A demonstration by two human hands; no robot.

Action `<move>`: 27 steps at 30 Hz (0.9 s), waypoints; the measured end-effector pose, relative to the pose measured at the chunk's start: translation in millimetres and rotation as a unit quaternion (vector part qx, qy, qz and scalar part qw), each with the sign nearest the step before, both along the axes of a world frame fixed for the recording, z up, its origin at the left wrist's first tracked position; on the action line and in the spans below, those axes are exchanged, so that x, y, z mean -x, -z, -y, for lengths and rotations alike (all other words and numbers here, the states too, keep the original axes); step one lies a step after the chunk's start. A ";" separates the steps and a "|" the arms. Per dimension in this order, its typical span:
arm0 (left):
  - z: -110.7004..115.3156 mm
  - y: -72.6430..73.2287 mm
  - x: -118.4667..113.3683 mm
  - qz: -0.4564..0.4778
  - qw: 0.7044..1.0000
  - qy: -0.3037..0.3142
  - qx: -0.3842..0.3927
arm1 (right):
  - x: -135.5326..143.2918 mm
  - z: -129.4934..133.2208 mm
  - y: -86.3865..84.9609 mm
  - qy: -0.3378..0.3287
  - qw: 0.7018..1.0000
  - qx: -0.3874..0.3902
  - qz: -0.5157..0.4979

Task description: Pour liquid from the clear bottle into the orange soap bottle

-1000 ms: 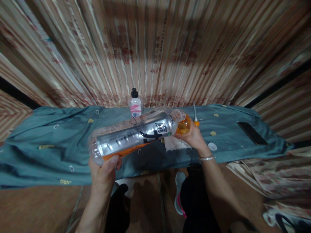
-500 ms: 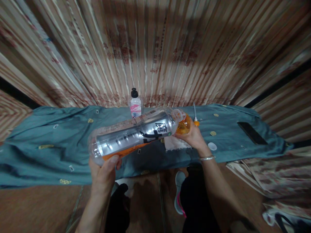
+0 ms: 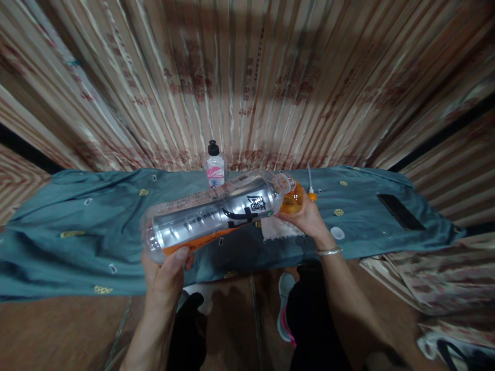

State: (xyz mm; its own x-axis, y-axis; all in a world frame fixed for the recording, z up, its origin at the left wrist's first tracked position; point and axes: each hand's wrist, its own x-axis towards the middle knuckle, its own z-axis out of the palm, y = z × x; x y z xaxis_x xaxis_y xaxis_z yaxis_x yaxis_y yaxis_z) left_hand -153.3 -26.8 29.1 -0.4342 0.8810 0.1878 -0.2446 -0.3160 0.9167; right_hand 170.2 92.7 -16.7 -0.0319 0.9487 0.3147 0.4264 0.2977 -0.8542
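My left hand [image 3: 166, 268] is closed around the base of a large clear plastic bottle [image 3: 216, 214] with a silver and orange label. The bottle is tilted, its neck to the right and a little higher in the picture than its base. At its mouth is a smaller bottle of amber liquid [image 3: 293, 200], which my right hand [image 3: 309, 219] grips from the right. The two mouths appear to meet, though the exact contact is hard to make out. Behind my right hand lies a pump top [image 3: 312, 193] with an orange collar and a clear tube.
A teal patterned cloth [image 3: 116, 221] covers the table. On it are a clear bottle with a black cap [image 3: 215, 167], a pale cloth [image 3: 280, 230], a white cap [image 3: 337, 233] and a dark phone [image 3: 401, 212]. A pleated curtain [image 3: 240, 93] hangs behind.
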 end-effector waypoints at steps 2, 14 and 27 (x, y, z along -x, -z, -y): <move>0.0 0.9 0.8 -0.001 1.000 0.001 0.006 | 0.2 0.1 -0.3 -0.002 1.000 0.003 -0.001; 0.5 0.4 0.0 -0.021 1.000 0.009 0.012 | 1.8 1.1 -2.5 0.010 1.000 0.007 -0.007; -3.6 -3.0 -6.2 -0.017 1.000 -0.018 0.018 | 2.1 2.0 -4.2 0.016 1.000 0.018 -0.004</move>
